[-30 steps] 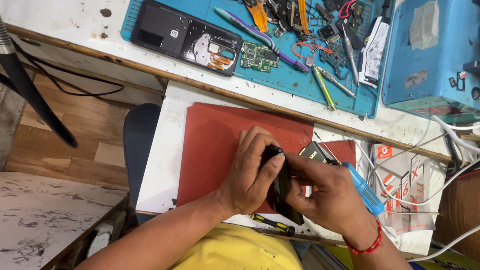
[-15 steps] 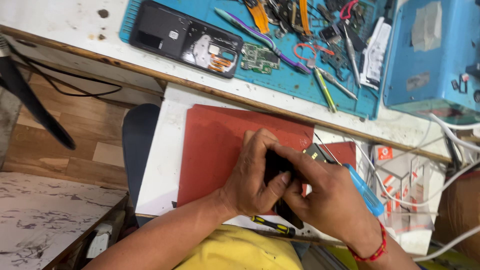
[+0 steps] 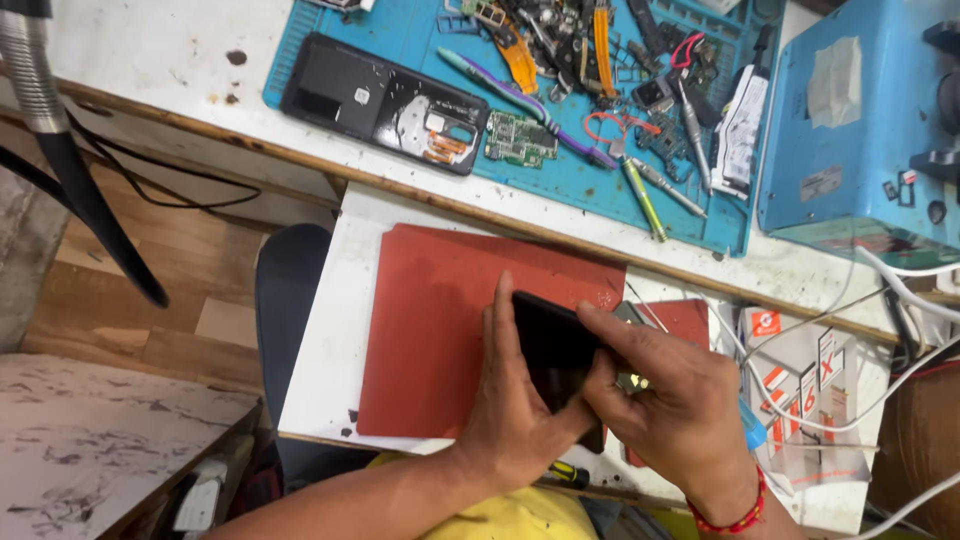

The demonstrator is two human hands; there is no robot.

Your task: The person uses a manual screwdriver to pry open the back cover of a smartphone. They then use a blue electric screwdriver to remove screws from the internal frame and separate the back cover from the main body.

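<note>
A black phone (image 3: 553, 352) is held between both my hands above a red mat (image 3: 440, 330). My left hand (image 3: 510, 410) cups its left edge, thumb stretched up along the side. From the right, my right hand (image 3: 665, 400) grips it, with fingers laid over its top corner. A red thread band (image 3: 735, 515) circles my right wrist. The lower end of the phone is hidden behind my palms.
On the bench behind lies a blue work mat (image 3: 590, 180) with an opened phone back (image 3: 385, 105), a green circuit board (image 3: 520, 140), tweezers, screwdrivers and small parts. A blue machine (image 3: 870, 120) stands at right; white cables (image 3: 900, 300) and small boxes (image 3: 800, 390) crowd the right side.
My hands have shifted the phone slightly, and the left thumb now stretches up along its edge. The camera view has moved a little.
</note>
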